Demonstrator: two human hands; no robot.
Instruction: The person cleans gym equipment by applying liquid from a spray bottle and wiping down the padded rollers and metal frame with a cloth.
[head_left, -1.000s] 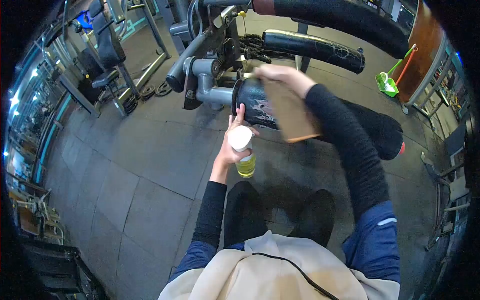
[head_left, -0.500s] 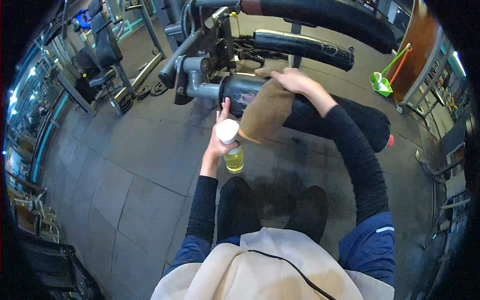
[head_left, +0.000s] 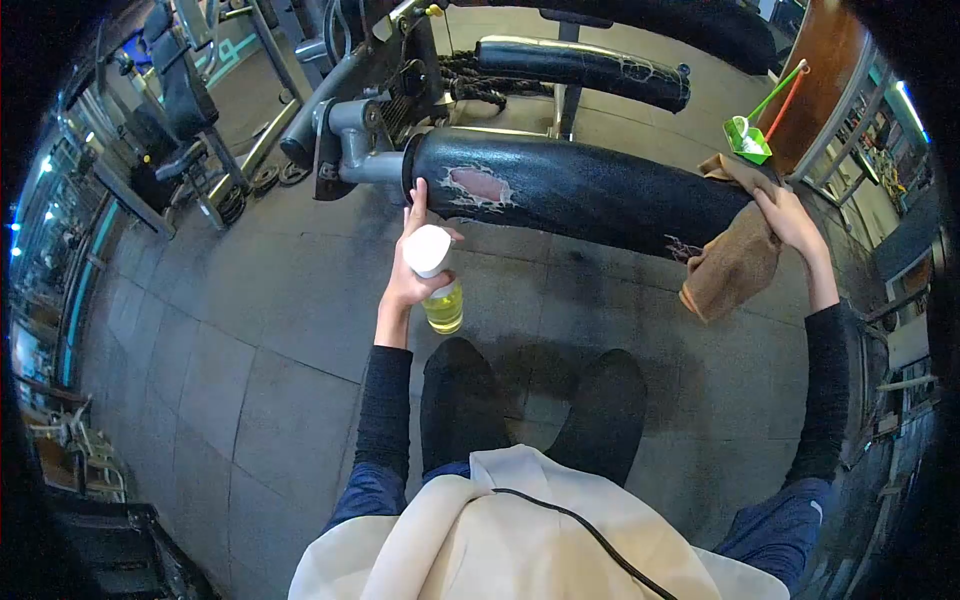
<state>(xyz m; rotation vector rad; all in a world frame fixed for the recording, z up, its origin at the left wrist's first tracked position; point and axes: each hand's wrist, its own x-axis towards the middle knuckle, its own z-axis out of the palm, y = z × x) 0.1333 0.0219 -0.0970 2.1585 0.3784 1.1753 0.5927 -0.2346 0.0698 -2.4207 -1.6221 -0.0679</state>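
Observation:
My left hand is wrapped round a clear bottle with a white top and yellow liquid inside. Its raised fingers touch the left end of a black padded roller on a gym machine. The roller's cover is torn near that end, showing a pinkish patch, and there is a smaller tear farther right. At the roller's right end my right hand presses a brown cloth over the pad. Part of the cloth hangs down the near side.
Behind the roller is a second, cracked pad, with dark rope on the floor beneath. A green dustpan stands at the back right. Gym machines line the left side. Dark tiles cover the floor.
My right hand has slid the brown cloth rightward along the roller, from near its left part to its right end. The torn patch is now uncovered. My left hand still holds the bottle.

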